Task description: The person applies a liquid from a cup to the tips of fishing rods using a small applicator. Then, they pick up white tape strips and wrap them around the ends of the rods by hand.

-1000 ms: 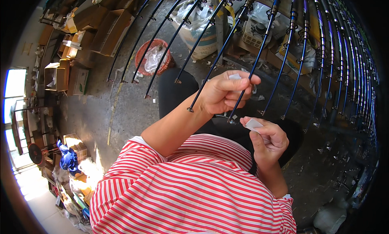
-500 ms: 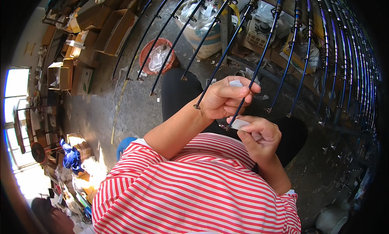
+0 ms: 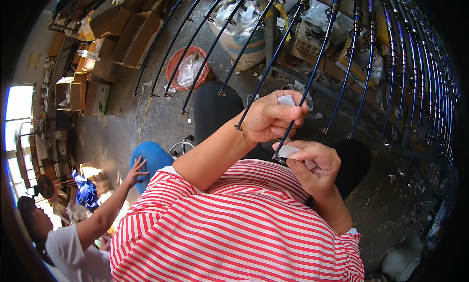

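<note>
Left hand (image 3: pixel 271 117) up front, curled tight round a dark fishing rod (image 3: pixel 312 72), thumb and fingers clamped on the blank near its butt end. White scrap of tape or label (image 3: pixel 286 100) pinned under the left fingertips (image 3: pixel 293 111), pressed against the rod. Right hand (image 3: pixel 312 167) just below and a touch nearer the body, fingers pinched together on a second white strip (image 3: pixel 289 150), right at the rod's lower tip. Hands almost touching, rod end caught between them.

Long axis of the rod running up and away to the right, from the butt at the right hand, through the left fist, out towards the top of the view. Left hand higher along the shaft; right hand closest to the very end. Strip lying across the butt, square to that axis as far as can be judged.

Behind, a whole fan of similar rods (image 3: pixel 205 52) leaning in a row, butts on the concrete floor (image 3: pixel 146 121), tips out of view overhead. Red basket (image 3: pixel 188 67) with a clear plastic bag inside, sitting past the rod butts. Cardboard boxes (image 3: pixel 132 33) stacked at upper left. Red-and-white striped shirt (image 3: pixel 234 228) filling the lower part of the view. Lower left, another person in a white top, one hand (image 3: pixel 135 170) spread on a blue stool (image 3: pixel 152 160).
</note>
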`<state>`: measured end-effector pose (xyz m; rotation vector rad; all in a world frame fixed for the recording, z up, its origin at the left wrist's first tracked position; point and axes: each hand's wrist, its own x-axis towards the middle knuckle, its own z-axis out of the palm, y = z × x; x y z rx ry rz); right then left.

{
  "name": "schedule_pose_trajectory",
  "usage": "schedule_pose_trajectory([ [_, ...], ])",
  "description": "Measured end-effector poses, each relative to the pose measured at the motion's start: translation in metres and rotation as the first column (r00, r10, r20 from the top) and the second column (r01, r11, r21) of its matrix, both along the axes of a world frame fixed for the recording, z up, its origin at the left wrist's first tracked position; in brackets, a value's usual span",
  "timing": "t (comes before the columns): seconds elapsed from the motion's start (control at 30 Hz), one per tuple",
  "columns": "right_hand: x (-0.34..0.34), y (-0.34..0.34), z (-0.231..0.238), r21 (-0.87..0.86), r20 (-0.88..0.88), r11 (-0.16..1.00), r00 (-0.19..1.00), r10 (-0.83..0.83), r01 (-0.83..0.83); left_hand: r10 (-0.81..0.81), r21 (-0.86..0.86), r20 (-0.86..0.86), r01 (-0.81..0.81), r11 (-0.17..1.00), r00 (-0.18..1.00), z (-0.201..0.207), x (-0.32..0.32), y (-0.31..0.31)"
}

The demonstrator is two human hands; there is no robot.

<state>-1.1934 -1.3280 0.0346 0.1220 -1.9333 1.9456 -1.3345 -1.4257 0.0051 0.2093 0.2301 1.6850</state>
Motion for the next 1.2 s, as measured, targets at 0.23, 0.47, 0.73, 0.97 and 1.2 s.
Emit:
schedule_pose_trajectory([
  [0.23,-0.0005,0.0057,0.0044,0.04,0.044,0.994,0.994,0.103,-0.105,0.0,-0.012,-0.016,0.0,1.0,1.0,-0.0001,-0.0004,-0.0013],
  [0.47,0.0004,0.0021,0.0054,-0.012,0.051,0.998,0.997,0.056,-0.056,0.011,-0.02,-0.033,-0.012,1.0,0.999,-0.0019,0.0,-0.0008],
  [0.73,-0.0019,0.0028,0.0047,0.03,0.022,0.997,0.998,0.064,-0.065,-0.001,-0.001,-0.034,0.001,1.0,0.999,0.0021,-0.0004,-0.0002],
  [0.97,-0.0022,0.0037,0.0034,0.063,0.002,0.996,0.998,0.061,-0.061,0.002,0.021,-0.041,-0.001,1.0,0.999,0.0011,0.0004,0.002],
  [1.2,-0.0019,0.0038,0.0037,0.059,0.016,0.997,0.999,0.051,-0.052,0.011,0.005,-0.072,-0.011,1.0,0.997,0.0044,0.0007,0.0036],
])
